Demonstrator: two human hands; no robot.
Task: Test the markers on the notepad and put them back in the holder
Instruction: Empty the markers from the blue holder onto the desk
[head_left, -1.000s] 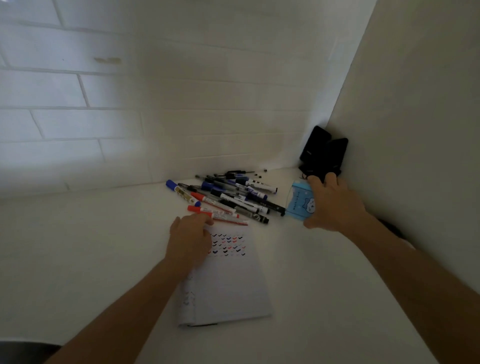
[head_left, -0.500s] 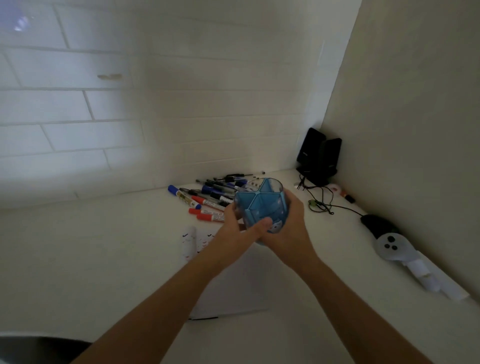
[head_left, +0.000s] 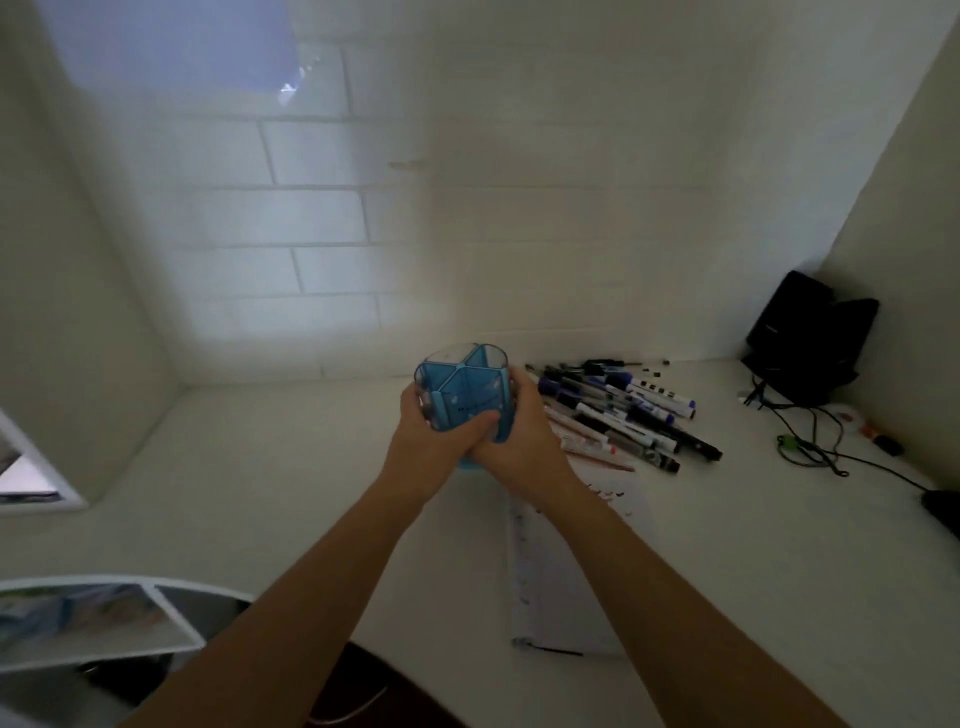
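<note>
The left hand (head_left: 423, 441) wraps the near-left side of the blue holder (head_left: 460, 397), its fingers curled round the wall and the thumb laid across the front. The right hand (head_left: 519, 434) closes on the opposite side, so the holder is clasped between both palms, tilted a little away from the person and seemingly lifted off the white bench (head_left: 249, 467). Its divided compartments look empty.

To the right of the hands the markers (head_left: 618, 410) lie in a loose heap on the bench, caps pointing several ways. The notepad (head_left: 571, 561) lies nearer the person, beside the right forearm, with small test marks on its upper part.

The step in hand appears to be placing the holder before refilling it. It would go best set down upright on bare bench just left of the heap, clear of the notepad, with the open top level so markers drop in without tipping it. One hand could steady the wall while the other feeds markers in, spread across the compartments. The cables (head_left: 810, 441) at far right are well apart and no hazard.
</note>
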